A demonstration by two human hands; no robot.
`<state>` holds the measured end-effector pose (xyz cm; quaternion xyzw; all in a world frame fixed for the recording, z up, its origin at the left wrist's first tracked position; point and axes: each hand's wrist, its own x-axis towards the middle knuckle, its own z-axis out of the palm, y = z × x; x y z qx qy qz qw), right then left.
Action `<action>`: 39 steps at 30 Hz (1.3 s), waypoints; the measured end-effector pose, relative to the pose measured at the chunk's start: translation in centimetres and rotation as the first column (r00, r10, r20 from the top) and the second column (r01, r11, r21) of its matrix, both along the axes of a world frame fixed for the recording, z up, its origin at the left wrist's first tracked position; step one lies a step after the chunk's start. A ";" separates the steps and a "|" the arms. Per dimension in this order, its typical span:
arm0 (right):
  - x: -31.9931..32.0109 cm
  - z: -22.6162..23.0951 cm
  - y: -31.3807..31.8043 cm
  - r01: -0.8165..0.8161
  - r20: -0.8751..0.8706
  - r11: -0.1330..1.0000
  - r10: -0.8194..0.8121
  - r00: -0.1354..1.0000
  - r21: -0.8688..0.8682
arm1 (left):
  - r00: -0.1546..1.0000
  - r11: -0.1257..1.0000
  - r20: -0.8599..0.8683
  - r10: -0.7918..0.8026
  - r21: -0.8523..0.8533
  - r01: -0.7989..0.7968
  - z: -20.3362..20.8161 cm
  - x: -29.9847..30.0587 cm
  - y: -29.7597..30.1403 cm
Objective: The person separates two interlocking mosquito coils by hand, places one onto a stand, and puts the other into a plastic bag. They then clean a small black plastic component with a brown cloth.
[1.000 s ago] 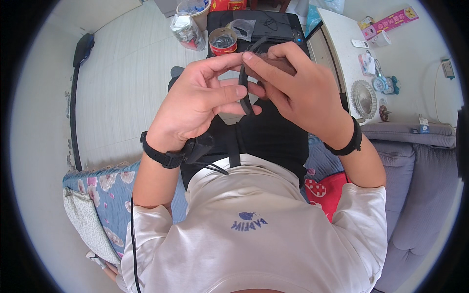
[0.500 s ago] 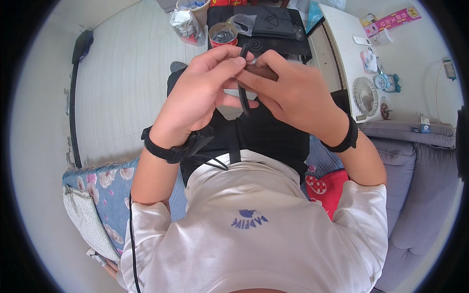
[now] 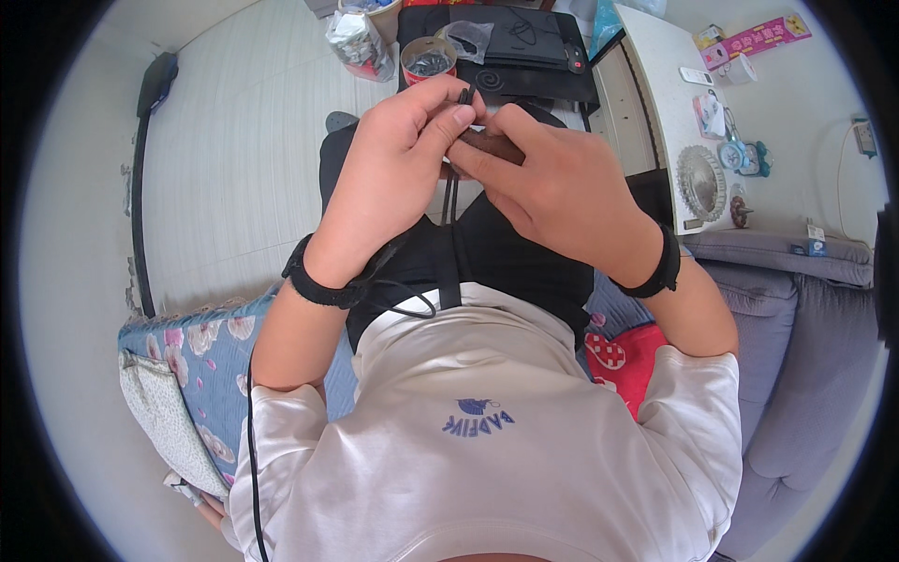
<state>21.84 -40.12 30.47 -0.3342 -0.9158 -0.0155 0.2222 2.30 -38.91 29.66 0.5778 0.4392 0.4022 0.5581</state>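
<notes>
Our left hand pinching black cable end upward, our right hand clasping small brown piece, cable hanging lengthwise toward lap

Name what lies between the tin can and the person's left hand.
In the head view, only bare pale floor separates the tin can from the left hand; nothing lies there.

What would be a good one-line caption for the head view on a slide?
Seated person's left hand and right hand pinch a small dark object with a thin black cord.
</notes>
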 end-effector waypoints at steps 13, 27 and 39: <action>-0.4 -0.2 -0.9 -0.209 -0.367 0.850 0.020 0.930 -0.483 | 0.985 0.985 0.170 0.034 0.160 -0.062 -0.1 0.0 -0.2; -0.5 1.5 -1.7 -0.492 -0.600 0.574 0.001 0.800 -0.655 | 0.938 0.953 0.345 0.027 0.275 -0.129 -0.1 -0.6 -0.1; -1.2 1.6 0.2 -0.111 -0.383 0.994 0.095 0.919 -0.021 | 0.773 0.990 0.626 0.101 0.015 -0.141 0.8 -0.5 -0.7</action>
